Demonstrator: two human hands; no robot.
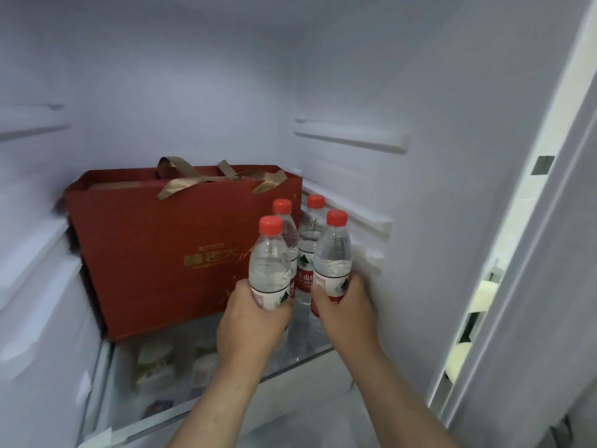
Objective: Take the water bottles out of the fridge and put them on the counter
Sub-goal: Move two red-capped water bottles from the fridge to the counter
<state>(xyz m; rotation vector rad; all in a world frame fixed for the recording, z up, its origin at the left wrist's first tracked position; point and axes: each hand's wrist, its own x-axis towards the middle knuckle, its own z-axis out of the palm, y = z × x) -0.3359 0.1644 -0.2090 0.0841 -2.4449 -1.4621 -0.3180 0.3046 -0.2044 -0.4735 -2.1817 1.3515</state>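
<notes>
White fridge walls (193, 92) close in a glass shelf (310, 352). A red bag (155, 260) with gold ribbon handles fills the shelf's left and back. The four red-capped bottles cluster at its right end, beside the right wall.

The left hand (255, 321) is wrapped round the lower body of the front-left bottle (269, 263), fingers curled over its label. The right hand (345, 305) grips the front-right bottle (334, 253) in the same way, at label height. Both bottles are upright; the hands hide their bases, so I cannot tell whether they are off the shelf. Behind them two rear bottles (311, 231) stand upright on the shelf, the left one close against the bag.

The bottles look full and capped, so each probably has fair weight for one hand. The plastic is thin and would give under a hard squeeze, and it may be cold and damp, hence slippery. A grip on the labelled waist seems sound; the shoulder or cap would give less control.

The bag's top is open, its contents hidden except for a pale edge inside. Through the glass, blurred packets (168, 360) lie in the compartment below.
</notes>
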